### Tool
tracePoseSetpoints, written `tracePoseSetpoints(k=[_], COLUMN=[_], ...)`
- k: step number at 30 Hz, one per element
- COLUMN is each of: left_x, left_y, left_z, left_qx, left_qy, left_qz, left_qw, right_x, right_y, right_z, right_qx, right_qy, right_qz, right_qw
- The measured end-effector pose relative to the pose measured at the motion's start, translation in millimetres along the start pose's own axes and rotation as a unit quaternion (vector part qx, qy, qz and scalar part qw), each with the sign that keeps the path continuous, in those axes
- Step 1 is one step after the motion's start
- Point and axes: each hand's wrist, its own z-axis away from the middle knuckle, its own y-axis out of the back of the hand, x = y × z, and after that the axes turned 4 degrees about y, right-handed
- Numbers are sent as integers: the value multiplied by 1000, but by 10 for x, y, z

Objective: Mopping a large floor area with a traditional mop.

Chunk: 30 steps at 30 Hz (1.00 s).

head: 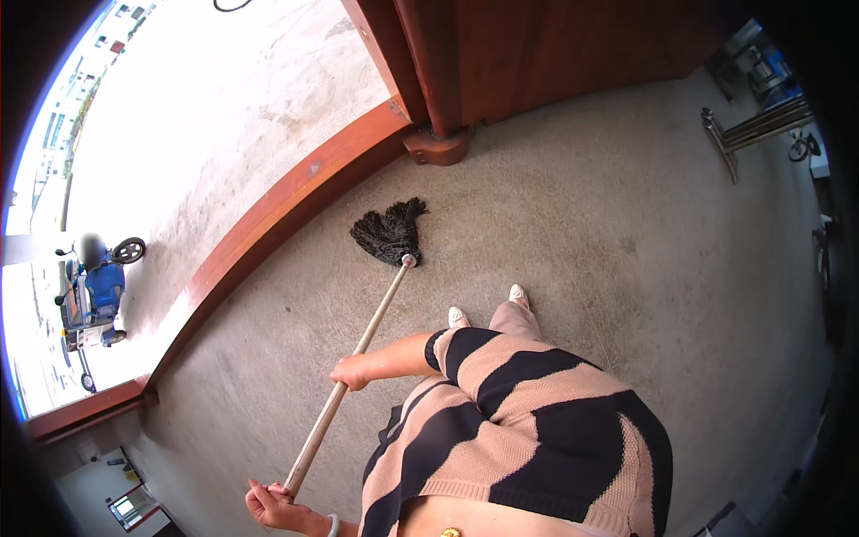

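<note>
A string mop with dark strands [389, 231] rests on the concrete floor, and its pale wooden handle [380, 310] slants down toward me. My right hand [350, 372] reaches across my body and is wrapped around the middle of the handle. At the handle's top end is my left hand [272, 505], curled against it, with one finger raised and a pale bracelet on the wrist. The mop head lies spread in front of my white shoes [458, 317], between them and a reddish-brown door sill [268, 208].
A reddish door post [436, 148] and door panel [550, 47] stand ahead. Outside, beyond the sill, is a blue three-wheeled vehicle [100, 288]. Metal rails on a stand [728, 141] are at the far right. A white wall with a window [127, 507] is at lower left.
</note>
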Motion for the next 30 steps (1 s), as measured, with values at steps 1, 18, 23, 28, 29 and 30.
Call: tracePoseSetpoints(k=[1, 18, 23, 28, 29, 30], left_x=[-93, -751, -382, 64, 162, 119], left_y=[-29, -2059, -3508, -4821, -5025, -5198], left_z=[-24, 1365, 2013, 2649, 2804, 2916], left_qx=[17, -123, -280, -442, -489, -511], left_qy=[10, 240, 190, 65, 31, -14], left_qz=[-10, -40, -8, 26, 11, -11], left_qw=[1000, 962, 941, 894, 872, 859], right_x=[45, 1943, 2726, 3314, 3407, 3363], right_y=[25, 1211, 1959, 2598, 2653, 2747], right_z=[80, 2490, 3632, 4841, 5102, 5308], right_qx=[-4, 14, 134, 289, 305, 340], right_qy=[-8, -209, -298, -377, -400, -426], right_qz=[-5, 84, 97, 102, 98, 42], right_qw=[1000, 974, 940, 874, 859, 837])
